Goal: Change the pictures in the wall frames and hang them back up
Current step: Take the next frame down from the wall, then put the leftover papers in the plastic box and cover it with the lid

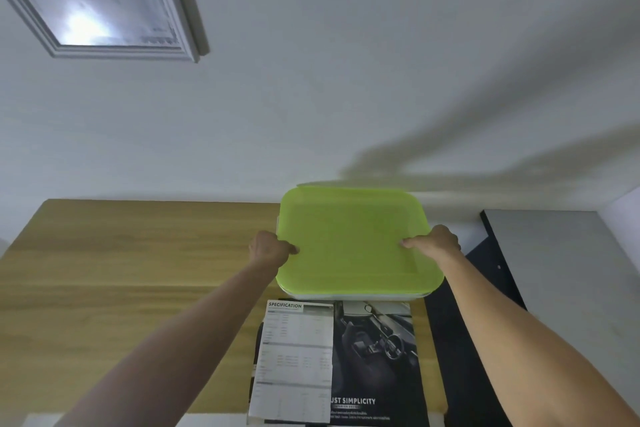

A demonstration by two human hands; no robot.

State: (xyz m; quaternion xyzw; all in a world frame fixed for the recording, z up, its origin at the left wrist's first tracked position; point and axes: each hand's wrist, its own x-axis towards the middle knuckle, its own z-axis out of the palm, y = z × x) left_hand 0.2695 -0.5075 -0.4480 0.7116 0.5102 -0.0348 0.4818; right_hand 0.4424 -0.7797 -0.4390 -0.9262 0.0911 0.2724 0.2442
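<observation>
Left hand (272, 248) and right hand (434, 242) each grip a side edge of the green-lidded box (356, 243), between them. Wall frame (104, 0) hangs up-left, brochure pages (332, 360) just below hands. Likely clearing workspace; next, reach for frame.

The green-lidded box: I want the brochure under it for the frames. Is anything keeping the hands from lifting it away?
Nothing visible does. The left hand and right hand already grip the green-lidded box by its sides. It sits over the top edge of the brochure on the wooden table, with open space above.
</observation>
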